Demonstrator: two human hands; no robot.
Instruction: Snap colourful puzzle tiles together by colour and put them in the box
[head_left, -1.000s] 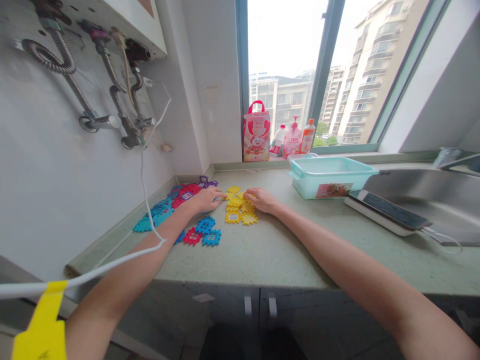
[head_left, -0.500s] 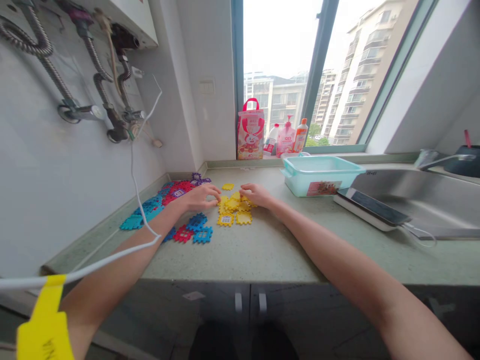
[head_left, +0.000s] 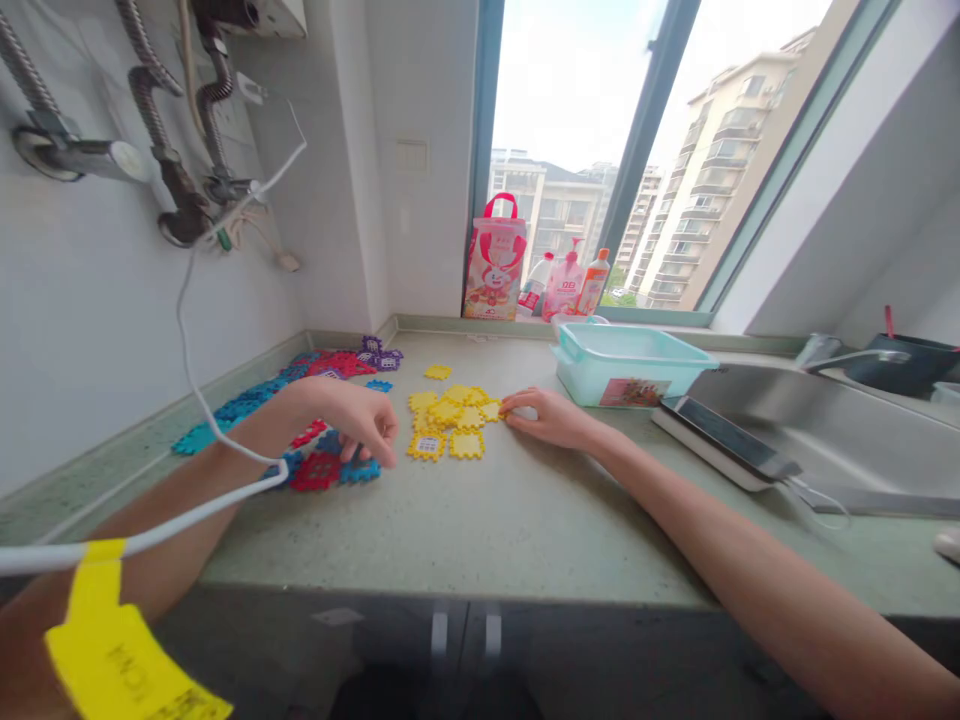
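My left hand [head_left: 364, 418] is bent downward with curled fingers over a blue toothed plastic tile [head_left: 361, 472], whose top edge the fingers hide. Beside it lies a red tile [head_left: 316, 472], with other blue and red pieces partly under my wrist. To the right is a loose heap of yellow toothed tiles [head_left: 446, 410], some overlapping. My right hand [head_left: 551, 418] rests low on the counter at the heap's right side. Its fingers are extended, their tips touching the outermost yellow tile [head_left: 490, 410]. One yellow tile [head_left: 437, 372] lies apart behind the heap.
Red, blue and purple tiles [head_left: 386, 360] spread along the left wall. A mint plastic tub [head_left: 634, 365] stands back right, near a device with a dark screen [head_left: 727, 437] at the sink [head_left: 885, 430]. A white cable [head_left: 187, 520] crosses before my left forearm. Bottles [head_left: 562, 288] line the windowsill.
My left hand has left the yellow heap and come nearer and leftward, over the blue and red tiles. My right hand has drawn back to the heap's right edge. The view has shifted.
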